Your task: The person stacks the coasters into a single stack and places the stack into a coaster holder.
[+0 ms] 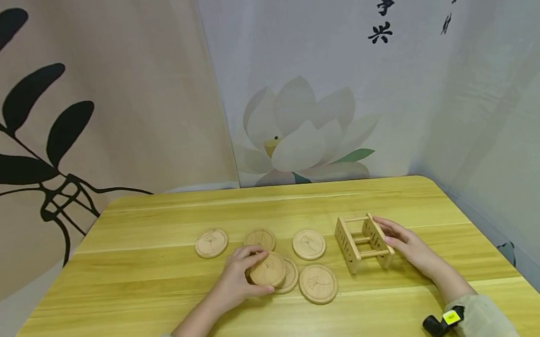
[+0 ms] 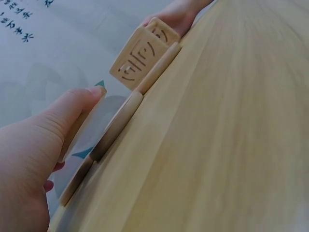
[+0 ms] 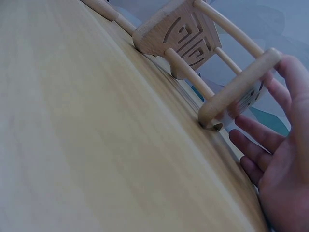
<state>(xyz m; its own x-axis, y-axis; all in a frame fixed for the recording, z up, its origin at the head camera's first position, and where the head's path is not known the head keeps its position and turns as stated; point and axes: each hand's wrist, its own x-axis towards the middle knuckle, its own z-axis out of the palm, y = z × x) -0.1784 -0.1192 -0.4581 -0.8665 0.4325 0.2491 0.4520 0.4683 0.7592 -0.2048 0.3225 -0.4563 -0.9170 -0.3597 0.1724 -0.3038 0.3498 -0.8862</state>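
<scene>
Head view, lower centre of the frame: the left hand (image 1: 238,281) pinches a round wooden coaster (image 1: 267,271) between thumb and fingers, tilted above another coaster (image 1: 290,280) that it partly covers. Four more coasters lie flat around it: one to the left (image 1: 211,243), one just behind (image 1: 259,238), one to the right (image 1: 309,244) and one at front right (image 1: 318,284); leaf drawings show on several. Right of centre, a small wooden rack (image 1: 350,244) stands on the tabletop (image 1: 118,302), its two slotted side panels joined by rods. The right hand (image 1: 411,247) touches its right panel, fingers loosely extended. Left wrist view shows a gap between the pinched coaster and those lying below. Behind, a cloth backdrop (image 1: 150,93) bears dark leaves at upper left, a pale flower at centre and black characters at upper right.
</scene>
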